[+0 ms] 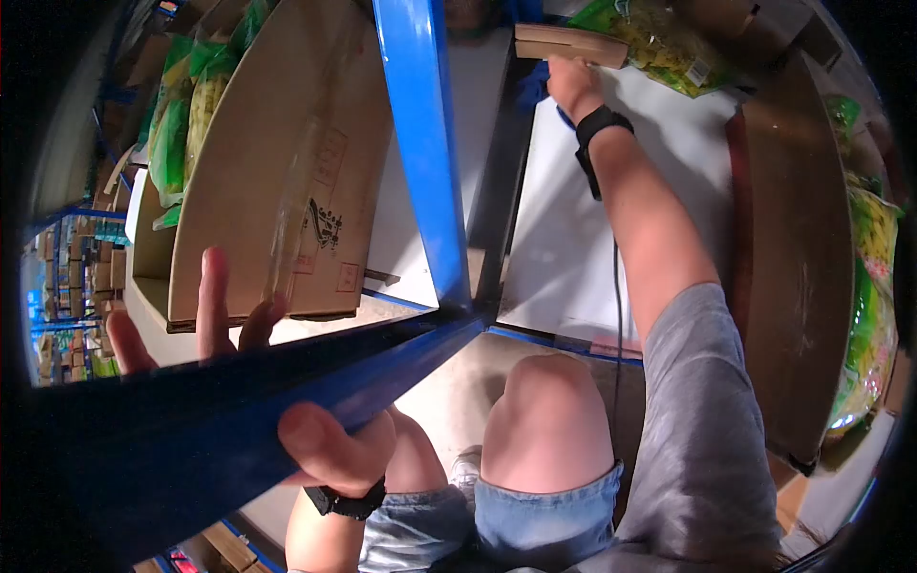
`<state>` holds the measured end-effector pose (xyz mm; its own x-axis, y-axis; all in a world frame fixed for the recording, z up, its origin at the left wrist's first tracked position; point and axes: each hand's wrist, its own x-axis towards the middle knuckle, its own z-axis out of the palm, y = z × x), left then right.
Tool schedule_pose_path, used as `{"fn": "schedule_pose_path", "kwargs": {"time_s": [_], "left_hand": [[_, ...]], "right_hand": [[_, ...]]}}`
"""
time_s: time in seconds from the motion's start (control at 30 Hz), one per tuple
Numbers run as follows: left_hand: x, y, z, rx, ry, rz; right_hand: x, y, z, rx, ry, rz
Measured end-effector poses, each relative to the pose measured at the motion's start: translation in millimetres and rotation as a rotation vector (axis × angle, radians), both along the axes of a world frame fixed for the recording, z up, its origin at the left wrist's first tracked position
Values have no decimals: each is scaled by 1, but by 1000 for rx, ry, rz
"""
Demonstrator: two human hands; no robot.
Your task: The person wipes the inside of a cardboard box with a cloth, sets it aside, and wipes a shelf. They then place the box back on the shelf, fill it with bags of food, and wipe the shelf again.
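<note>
Where the top of the white shelf is reached, a flat brown block [571, 44], seemingly cardboard, is met at its lower edge by the right hand [575, 86]; because the fingertips are lost against it, whether it is grasped or only touched cannot be told. Just beside that hand, a crumpled blue item [533, 86] is partly covered and hard to make out. The block's right end is neighboured by a green-and-yellow bag [659, 48], whose contents are blurred by the plastic. Below, the white shelf [564, 248] is crossed by the forearm. The blue beam [401, 372] is straddled by the left hand [349, 454], thumb in front and spread fingers rising behind; as the palm is partly hidden, whether the beam is firmly clasped cannot be told. Beyond the blue post [420, 143], a large carton [267, 181] is seen tilted, its print too small to read. At right, a brown carton [793, 258] is flanked by partly hidden bags [871, 306].
</note>
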<state>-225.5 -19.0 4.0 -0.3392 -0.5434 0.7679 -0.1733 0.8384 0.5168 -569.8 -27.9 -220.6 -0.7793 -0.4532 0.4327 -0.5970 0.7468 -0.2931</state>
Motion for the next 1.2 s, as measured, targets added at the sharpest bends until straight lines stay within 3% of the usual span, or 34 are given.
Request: {"fn": "schedule_pose_path", "kwargs": {"time_s": [0.1, 0.13, 0.17, 0.23, 0.37, 0.43, 0.47, 0.5, 0.6, 0.63, 0.67, 0.77, 0.9, 0.97, 1.07, 1.2], "left_hand": [[-2, -6, 5, -16, -79, 10], [0, -7, 10, -18, -122, 0], [3, -7, 13, -13, -162, -12], [11, -10, 3, 91, -41, -55], [-10, -11, 7, 113, 175, -126], [-12, -14, 11, 84, 131, -167], [-3, -24, 8, 127, 142, -286], [6, -34, 4, 176, 153, -403], [2, -49, -1, 257, 424, -717], [-1, -50, -2, 231, 457, -716], [-3, -51, -2, 204, 489, -715], [-13, -33, -4, -17, 417, -422], [-1, -38, -7, 20, 364, -436], [9, -43, -8, -145, 189, -207], [7, -39, 2, -97, 153, -298], [25, -31, 9, -163, 27, -291]], "right_hand": [[-41, -30, -36, -153, 60, -185], [-19, -11, 0, -7, -13, 26], [-32, -26, -26, -158, -2, -113], [-14, 1, 6, 11, -34, 210], [24, 22, 13, 121, -202, 315], [63, 37, 33, 177, -188, 402], [73, 39, 21, 171, -136, 431], [80, 45, -6, -98, -77, 582], [129, 64, 9, -25, -1, 626], [143, 66, 12, -58, -42, 613], [156, 69, 15, 69, 33, 584], [191, 75, 33, 288, -247, 571], [233, 78, 48, 508, -423, 647], [249, 79, 44, 447, -501, 688], [250, 80, 63, 513, -533, 747], [220, 86, 55, 282, -542, 959]]}}
